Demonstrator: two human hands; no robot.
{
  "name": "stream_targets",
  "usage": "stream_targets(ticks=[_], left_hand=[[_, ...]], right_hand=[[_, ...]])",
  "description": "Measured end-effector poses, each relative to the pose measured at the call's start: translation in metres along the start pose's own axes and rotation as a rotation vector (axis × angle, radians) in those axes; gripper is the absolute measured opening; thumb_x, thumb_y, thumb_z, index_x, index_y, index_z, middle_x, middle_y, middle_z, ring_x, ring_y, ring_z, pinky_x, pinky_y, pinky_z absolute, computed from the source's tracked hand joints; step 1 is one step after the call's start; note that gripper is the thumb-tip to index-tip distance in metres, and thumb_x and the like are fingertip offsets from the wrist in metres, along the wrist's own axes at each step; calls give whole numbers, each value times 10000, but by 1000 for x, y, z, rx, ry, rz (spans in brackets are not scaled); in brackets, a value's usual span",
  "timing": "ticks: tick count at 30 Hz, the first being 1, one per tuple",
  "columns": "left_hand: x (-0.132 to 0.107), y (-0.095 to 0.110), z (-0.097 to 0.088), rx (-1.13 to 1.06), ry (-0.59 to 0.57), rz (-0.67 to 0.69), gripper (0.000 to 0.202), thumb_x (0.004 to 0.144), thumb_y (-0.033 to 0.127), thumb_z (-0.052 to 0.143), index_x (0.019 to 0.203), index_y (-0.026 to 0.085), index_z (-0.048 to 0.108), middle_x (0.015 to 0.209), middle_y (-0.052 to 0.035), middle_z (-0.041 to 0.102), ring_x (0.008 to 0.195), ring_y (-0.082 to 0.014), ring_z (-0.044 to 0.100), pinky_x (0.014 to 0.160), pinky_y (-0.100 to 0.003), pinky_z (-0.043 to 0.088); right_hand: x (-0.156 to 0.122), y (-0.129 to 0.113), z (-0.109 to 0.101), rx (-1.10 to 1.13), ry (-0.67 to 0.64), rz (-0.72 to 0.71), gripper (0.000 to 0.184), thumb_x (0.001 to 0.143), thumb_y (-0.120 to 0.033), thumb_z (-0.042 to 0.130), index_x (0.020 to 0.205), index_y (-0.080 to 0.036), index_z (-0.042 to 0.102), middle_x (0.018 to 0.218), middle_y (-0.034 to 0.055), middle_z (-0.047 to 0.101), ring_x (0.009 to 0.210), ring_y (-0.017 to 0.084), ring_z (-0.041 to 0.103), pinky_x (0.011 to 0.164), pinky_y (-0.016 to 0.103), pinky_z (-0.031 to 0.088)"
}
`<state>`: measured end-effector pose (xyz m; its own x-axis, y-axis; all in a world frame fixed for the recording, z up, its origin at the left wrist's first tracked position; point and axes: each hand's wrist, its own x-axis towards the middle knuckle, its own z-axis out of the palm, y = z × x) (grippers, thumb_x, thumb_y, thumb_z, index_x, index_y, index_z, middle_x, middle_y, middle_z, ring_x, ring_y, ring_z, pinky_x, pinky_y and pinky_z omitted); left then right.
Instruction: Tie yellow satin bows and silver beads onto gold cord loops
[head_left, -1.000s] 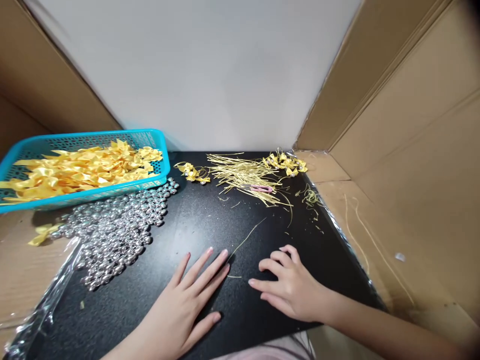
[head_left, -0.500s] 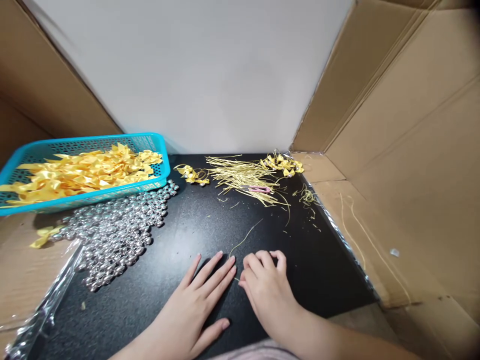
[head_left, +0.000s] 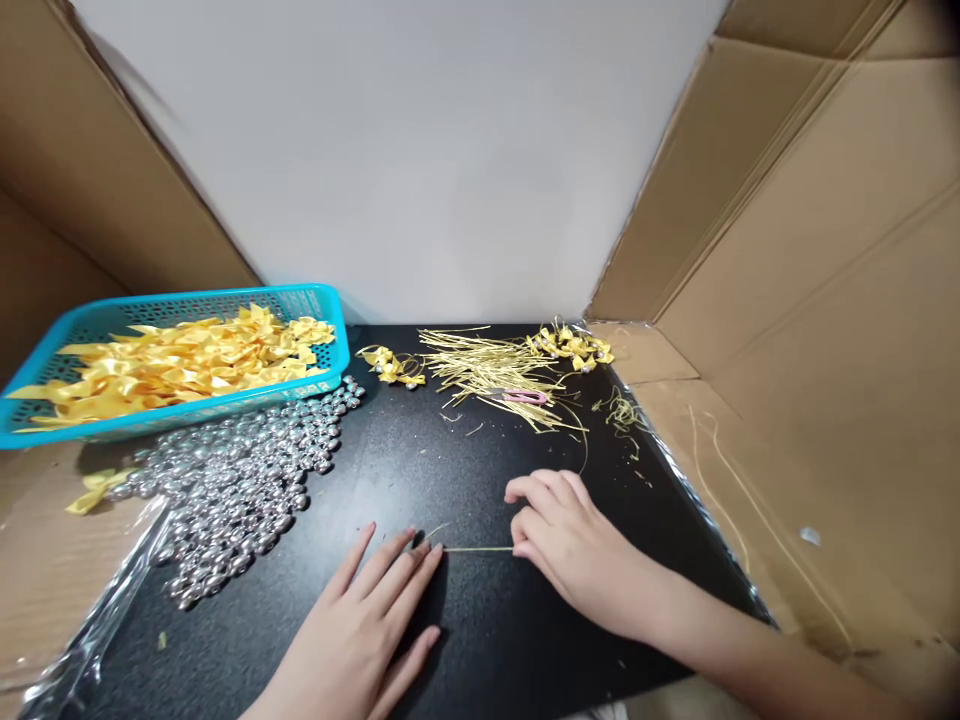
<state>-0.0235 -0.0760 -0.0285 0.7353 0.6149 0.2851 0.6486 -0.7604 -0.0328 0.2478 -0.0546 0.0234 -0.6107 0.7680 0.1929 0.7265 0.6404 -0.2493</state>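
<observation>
A thin yellow cord (head_left: 478, 549) runs straight between my two hands, low over the black tabletop. My left hand (head_left: 360, 615) lies with its fingers stretched out, their tips over one end of the cord; a short loose tail shows beyond them. My right hand (head_left: 566, 555) pinches the cord's other end between thumb and forefinger, the other fingers curled. Beyond the hands lies a heap of cut yellow cords (head_left: 487, 365), with a pair of pink-handled snips (head_left: 523, 397) on top. Small yellow bows tied with cord lie on both sides, one group at the left (head_left: 391, 366) and another at the right (head_left: 570, 347).
A blue basket (head_left: 341, 340) of yellow ribbon bows (head_left: 202, 360) stands at the back left. Silver beads (head_left: 240, 480) spread in front of it, beside a single bow (head_left: 97, 490). Tangled cord scraps (head_left: 621, 410) lie near the right edge. Cardboard walls (head_left: 810, 280) flank the table.
My right hand has moved to the right, drawing the cord out straight. My left hand has shifted slightly left and down. The view has tilted a little.
</observation>
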Motion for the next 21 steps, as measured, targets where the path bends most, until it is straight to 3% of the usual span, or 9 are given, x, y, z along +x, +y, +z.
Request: stream_targets(ticks=[4, 6, 9, 12, 17, 21], left_hand=[[31, -10, -7, -195, 30, -181, 289, 869, 296, 551, 1127, 211, 649, 904, -48, 717, 914, -239, 621, 999, -473, 382], [56, -14, -10, -401, -28, -249, 240, 874, 314, 557, 1060, 217, 675, 867, -50, 715, 834, -227, 619, 840, -414, 476], [89, -20, -8, -777, -106, -298, 202, 887, 304, 555, 982, 234, 718, 913, -50, 735, 864, -208, 632, 810, -349, 484], [104, -25, 2, -1040, -118, -394, 231, 882, 343, 566, 847, 220, 758, 783, -42, 738, 784, -194, 640, 757, -311, 478], [100, -33, 22, -1300, 40, -614, 355, 862, 446, 566, 744, 180, 769, 701, -52, 712, 702, -180, 610, 725, -294, 468], [97, -35, 27, -1351, 151, -775, 360, 840, 480, 585, 728, 184, 758, 702, -28, 684, 712, -168, 575, 744, -284, 452]], right_hand=[[23, 14, -14, -72, 6, -133, 106, 929, -195, 512, 848, -165, 574, 1171, 89, 581, 1103, 218, 463, 928, 382, 397], [36, 20, -18, -64, 0, -172, 112, 936, -203, 496, 872, -164, 579, 1179, 91, 575, 1117, 220, 456, 950, 385, 391], [52, 30, -22, -29, -5, -169, 113, 941, -212, 483, 900, -169, 579, 1199, 84, 557, 1160, 219, 431, 1007, 402, 357], [62, 43, -21, 20, 3, -116, 109, 936, -222, 489, 888, -181, 578, 1196, 67, 546, 1190, 216, 402, 1058, 429, 307], [70, 60, -4, 149, 10, -41, 82, 925, -214, 503, 876, -201, 568, 1174, 49, 529, 1166, 195, 407, 1063, 422, 308], [72, 59, 10, 247, -8, -20, 68, 917, -201, 515, 867, -199, 562, 1160, 48, 526, 1119, 186, 430, 1029, 395, 348]])
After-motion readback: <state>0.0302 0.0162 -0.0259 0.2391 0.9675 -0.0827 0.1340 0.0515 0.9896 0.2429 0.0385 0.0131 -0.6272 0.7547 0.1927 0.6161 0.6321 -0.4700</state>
